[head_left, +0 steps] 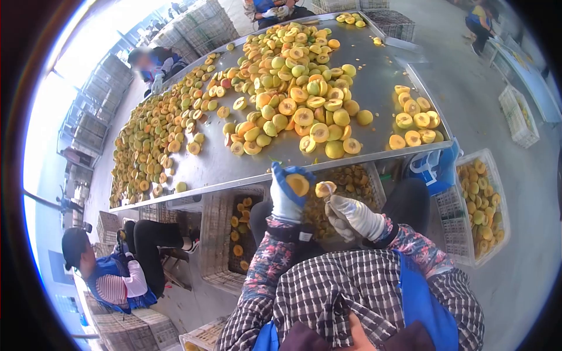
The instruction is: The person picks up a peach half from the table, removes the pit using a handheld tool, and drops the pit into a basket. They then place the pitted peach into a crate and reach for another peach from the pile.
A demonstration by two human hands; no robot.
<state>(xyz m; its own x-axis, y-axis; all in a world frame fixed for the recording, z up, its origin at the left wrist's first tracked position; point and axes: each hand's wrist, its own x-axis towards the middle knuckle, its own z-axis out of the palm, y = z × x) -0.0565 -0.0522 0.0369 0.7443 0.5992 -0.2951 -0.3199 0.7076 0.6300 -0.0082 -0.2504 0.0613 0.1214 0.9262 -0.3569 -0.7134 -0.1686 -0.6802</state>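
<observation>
My left hand (287,193), in a white glove with blue fingers, holds a halved yellow fruit (298,185) with its cut face up. My right hand (352,215), in a white and grey glove, has its fingers closed just below and right of a small yellow fruit piece (325,189); whatever tool they grip is too small to make out. Both hands are above my lap, in front of the near edge of the metal table (211,169). Below them lies a crate of fruit halves (351,178).
Piles of fruit halves (287,105) cover much of the table. A blue bag (436,169) hangs by its right corner, beside a full crate (497,234). Another crate (219,266) stands at my left. Co-workers sit at left (111,275), back left and across the table.
</observation>
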